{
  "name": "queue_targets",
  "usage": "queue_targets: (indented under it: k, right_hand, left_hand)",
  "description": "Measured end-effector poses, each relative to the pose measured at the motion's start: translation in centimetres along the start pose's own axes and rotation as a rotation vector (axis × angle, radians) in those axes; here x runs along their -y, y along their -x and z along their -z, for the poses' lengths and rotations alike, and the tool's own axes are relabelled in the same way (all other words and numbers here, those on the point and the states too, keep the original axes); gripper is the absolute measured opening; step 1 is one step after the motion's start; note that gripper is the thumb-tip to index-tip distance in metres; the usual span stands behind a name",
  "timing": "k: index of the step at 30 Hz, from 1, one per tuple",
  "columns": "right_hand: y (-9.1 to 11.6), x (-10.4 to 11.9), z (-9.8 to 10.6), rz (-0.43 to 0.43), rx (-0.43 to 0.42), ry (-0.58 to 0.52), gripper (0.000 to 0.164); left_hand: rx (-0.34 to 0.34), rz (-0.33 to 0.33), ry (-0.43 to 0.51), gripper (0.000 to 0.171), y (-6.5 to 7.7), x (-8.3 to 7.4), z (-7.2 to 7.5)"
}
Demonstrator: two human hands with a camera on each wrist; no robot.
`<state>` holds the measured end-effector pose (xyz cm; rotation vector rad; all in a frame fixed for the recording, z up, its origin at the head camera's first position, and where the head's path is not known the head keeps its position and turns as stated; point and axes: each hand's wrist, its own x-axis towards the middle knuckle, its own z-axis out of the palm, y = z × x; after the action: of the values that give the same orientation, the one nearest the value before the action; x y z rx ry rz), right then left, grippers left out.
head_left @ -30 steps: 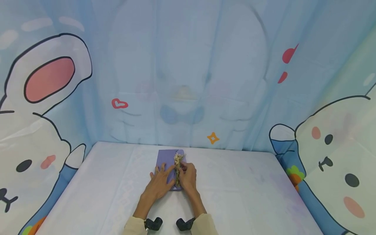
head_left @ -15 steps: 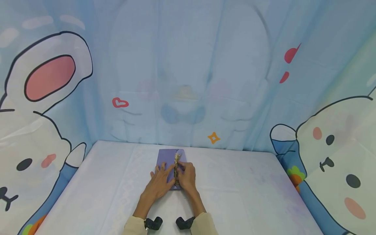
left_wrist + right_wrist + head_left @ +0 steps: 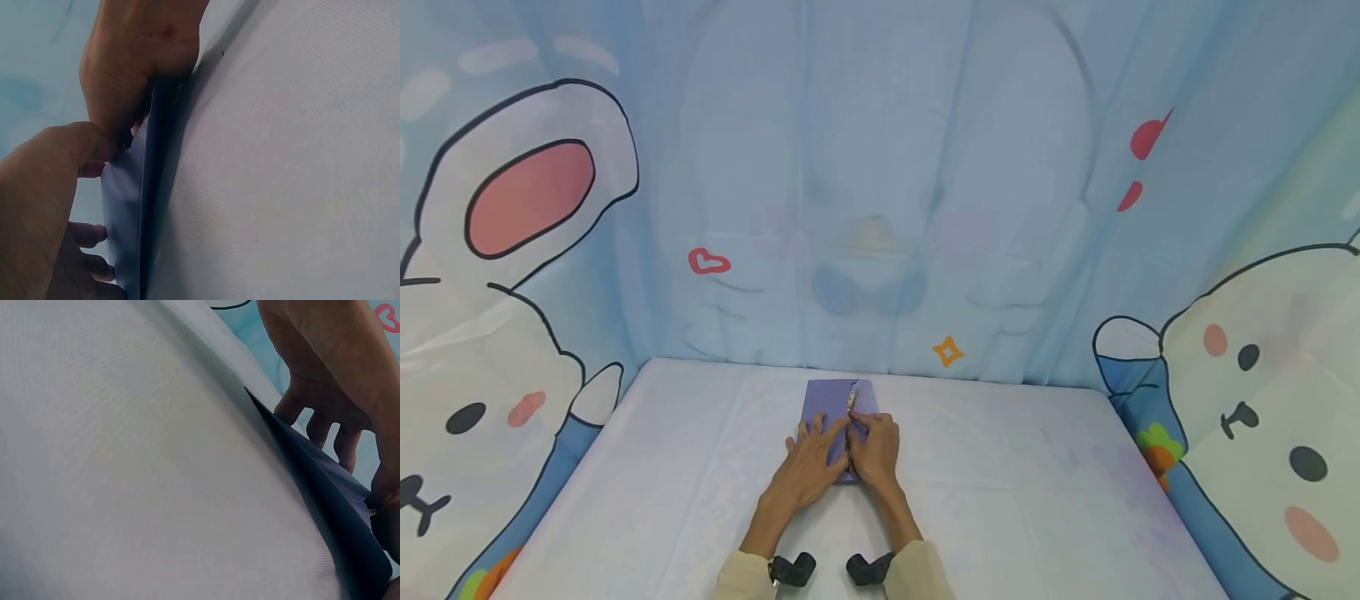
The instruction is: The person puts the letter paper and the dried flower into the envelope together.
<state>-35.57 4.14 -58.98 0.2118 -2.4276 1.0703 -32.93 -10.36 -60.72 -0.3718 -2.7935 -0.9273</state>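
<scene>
A flat purple folder-like paper piece [image 3: 826, 397] lies on the white table, with a lengthwise seam right of its middle. Along that seam only a thin strip of a dried flower bunch [image 3: 851, 400] shows; the rest is hidden by the paper and fingers. My left hand [image 3: 807, 467] presses the paper's left part with spread fingers, its thumb near the seam. From the right, my right hand [image 3: 877, 448] pinches at the bunch with thumb and curled fingers. In the left wrist view, the near edge of the purple paper [image 3: 128, 187] lifts slightly off the cloth.
A white cloth covers the table [image 3: 1037, 475], its far edge meeting a blue curtain [image 3: 880, 167] printed with cartoon animals. Black wrist devices [image 3: 793, 570] hang inward from both cuffs.
The dried flower bunch lay broad on the paper and has narrowed to a thin strip at the seam. My right hand has shifted slightly left; the left hand stays put.
</scene>
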Motion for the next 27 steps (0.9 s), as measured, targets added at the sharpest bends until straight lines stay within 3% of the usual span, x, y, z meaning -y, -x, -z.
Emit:
queue_targets:
  k: [15,24,27]
  right_hand:
    - [-0.3,-0.7,-0.9,-0.011,-0.068,0.009,0.032]
    - [-0.2,-1.1,-0.9,0.037,-0.082,0.051,0.031]
    - [-0.1,-0.6,-0.4,-0.010,-0.045,-0.032,0.033]
  left_hand:
    - [-0.023,-0.019,0.103,0.062,0.3,-1.1,0.8]
    - [-0.029,-0.015,0.074,0.062,0.3,-0.9,0.5]
    - [-0.024,-0.010,0.060,0.061,0.6,-0.9,0.6]
